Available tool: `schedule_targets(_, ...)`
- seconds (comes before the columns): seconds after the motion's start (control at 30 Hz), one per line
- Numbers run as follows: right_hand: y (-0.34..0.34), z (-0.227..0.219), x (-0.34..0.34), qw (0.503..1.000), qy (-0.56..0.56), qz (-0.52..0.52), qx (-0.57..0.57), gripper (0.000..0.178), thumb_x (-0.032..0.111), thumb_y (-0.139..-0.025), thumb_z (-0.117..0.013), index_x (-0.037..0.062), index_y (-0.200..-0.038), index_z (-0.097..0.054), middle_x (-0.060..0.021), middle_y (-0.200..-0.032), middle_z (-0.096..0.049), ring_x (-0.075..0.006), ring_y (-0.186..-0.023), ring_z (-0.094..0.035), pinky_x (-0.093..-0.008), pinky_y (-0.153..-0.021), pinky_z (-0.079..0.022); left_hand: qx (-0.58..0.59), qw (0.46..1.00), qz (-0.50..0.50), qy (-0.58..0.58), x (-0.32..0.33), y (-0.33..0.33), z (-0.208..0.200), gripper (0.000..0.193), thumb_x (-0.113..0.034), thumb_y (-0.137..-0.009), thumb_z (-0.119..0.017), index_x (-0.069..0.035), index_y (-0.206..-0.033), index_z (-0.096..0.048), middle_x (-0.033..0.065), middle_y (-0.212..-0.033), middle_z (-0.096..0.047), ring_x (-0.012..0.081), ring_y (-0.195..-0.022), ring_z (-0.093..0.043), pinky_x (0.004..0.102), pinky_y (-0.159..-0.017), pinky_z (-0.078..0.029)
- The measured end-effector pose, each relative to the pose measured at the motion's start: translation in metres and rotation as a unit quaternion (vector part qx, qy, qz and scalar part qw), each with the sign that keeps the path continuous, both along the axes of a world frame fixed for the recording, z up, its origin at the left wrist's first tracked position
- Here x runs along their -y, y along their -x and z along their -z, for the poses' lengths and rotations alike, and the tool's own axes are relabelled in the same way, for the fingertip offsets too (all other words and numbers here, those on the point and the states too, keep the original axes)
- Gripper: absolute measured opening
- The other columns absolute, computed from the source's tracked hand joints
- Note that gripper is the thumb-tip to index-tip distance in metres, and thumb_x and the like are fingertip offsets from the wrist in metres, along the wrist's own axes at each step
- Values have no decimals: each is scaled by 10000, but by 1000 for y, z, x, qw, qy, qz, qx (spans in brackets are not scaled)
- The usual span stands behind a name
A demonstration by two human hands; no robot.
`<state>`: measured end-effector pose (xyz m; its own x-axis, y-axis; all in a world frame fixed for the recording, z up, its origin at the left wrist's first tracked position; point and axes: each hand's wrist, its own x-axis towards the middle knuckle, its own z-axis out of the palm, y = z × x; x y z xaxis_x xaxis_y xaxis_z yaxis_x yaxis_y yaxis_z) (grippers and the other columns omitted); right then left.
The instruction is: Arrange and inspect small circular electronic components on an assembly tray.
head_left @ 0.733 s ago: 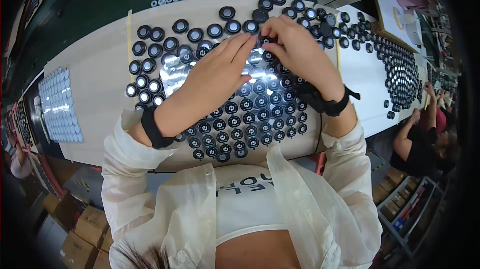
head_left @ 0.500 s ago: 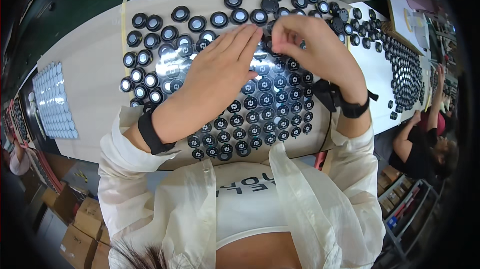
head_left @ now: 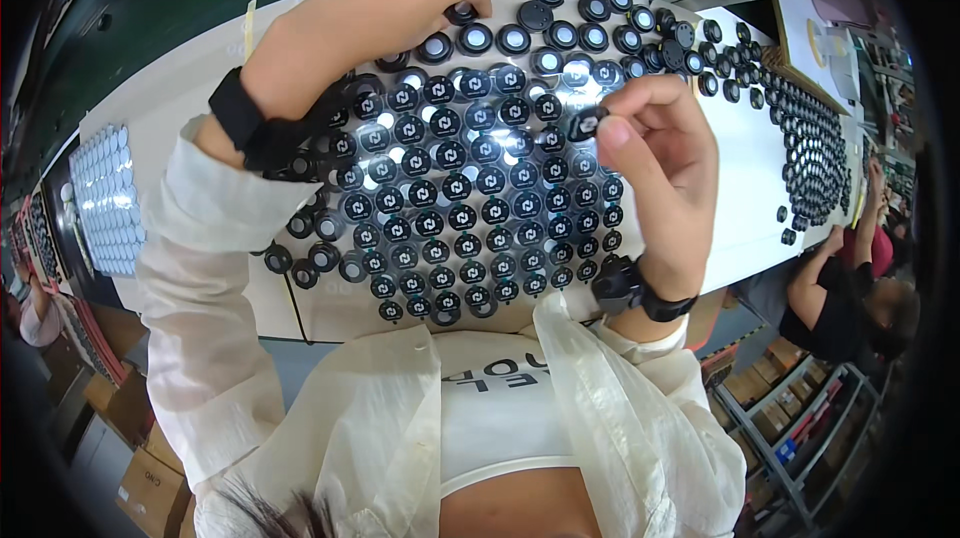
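Note:
Rows of small round black caps [head_left: 470, 208] with pale centres lie packed together on a white table [head_left: 745, 173]. My right hand [head_left: 660, 168] is raised above the rows' right side and pinches one black cap [head_left: 583, 124] between thumb and forefinger. My left hand [head_left: 385, 13] reaches over the far part of the table, its fingertips closed on a black cap [head_left: 461, 12] among the loose ones there. Both wrists wear black bands.
More black caps [head_left: 810, 148] cover the table's right end, where another person in a black top [head_left: 850, 293] sits. A tray of pale round discs [head_left: 105, 198] lies at the left. Cardboard boxes [head_left: 140, 478] stand on the floor, shelving at lower right.
My left hand has reached farther away to the loose caps at the back. My right hand has drawn back and lifted with a cap pinched in it.

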<state>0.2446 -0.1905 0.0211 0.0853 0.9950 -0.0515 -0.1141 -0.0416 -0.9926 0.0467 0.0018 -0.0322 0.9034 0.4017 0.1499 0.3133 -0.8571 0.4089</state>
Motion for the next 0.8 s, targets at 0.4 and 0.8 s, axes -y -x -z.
schedule_targets(0.4,15,41,5,989,23,68,-132,179,3,-931,-652,8,-1095,-579,-31,-978,-644,-66,-922,-584,-213,-819,-452,221,745,-79,625,81,21,-18,450,-107,-958,-617,44,-1354,-466,144,-1328,-541,206,-1207,-564,329,-1016,-475)
schedule_targets(0.8,29,39,3,997,-26,63,-42,176,-32,-905,-668,-57,-1078,-650,-99,-1032,-671,-135,-957,-636,-285,-873,-520,295,782,-136,532,121,13,-9,511,147,-862,-619,60,-1353,-511,131,-1213,-618,160,-1085,-640,270,-902,-530)
